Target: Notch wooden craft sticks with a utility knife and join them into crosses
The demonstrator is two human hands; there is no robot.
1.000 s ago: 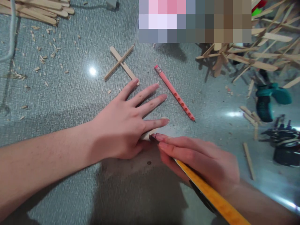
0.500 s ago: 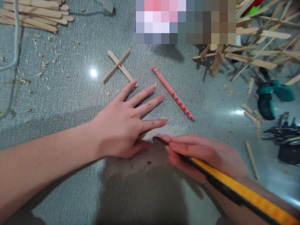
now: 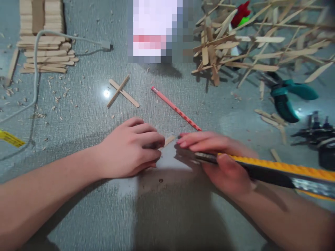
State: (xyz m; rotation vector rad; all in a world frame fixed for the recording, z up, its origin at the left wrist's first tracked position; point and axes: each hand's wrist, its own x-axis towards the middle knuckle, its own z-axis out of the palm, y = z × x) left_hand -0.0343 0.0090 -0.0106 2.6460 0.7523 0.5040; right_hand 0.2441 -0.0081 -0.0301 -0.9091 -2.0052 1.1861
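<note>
My left hand [image 3: 131, 148] is curled over the table, its fingers and thumb drawn together around a wooden craft stick [image 3: 169, 141]. Only a short end of that stick shows beyond the fingertips; the rest is hidden. My right hand [image 3: 222, 158] holds a yellow and black utility knife [image 3: 272, 170], thumb against its side, with the front end pointing left toward the stick. Whether the blade is out cannot be made out. Just beyond both hands lies a pink pencil [image 3: 176, 109]. Two crossed craft sticks [image 3: 120, 90] rest past my left hand.
Stacked craft sticks [image 3: 47, 54] and a grey cable [image 3: 36, 69] occupy the back left. At the back right stands a lattice of joined sticks [image 3: 251, 52]. Teal-handled pliers [image 3: 285, 101] and a dark tool [image 3: 318, 136] lie at right. Wood chips are scattered around.
My left hand has gone from spread flat to curled around the stick. My right hand has turned, and the knife now lies more level, its front end farther from the stick. The view has shifted.
</note>
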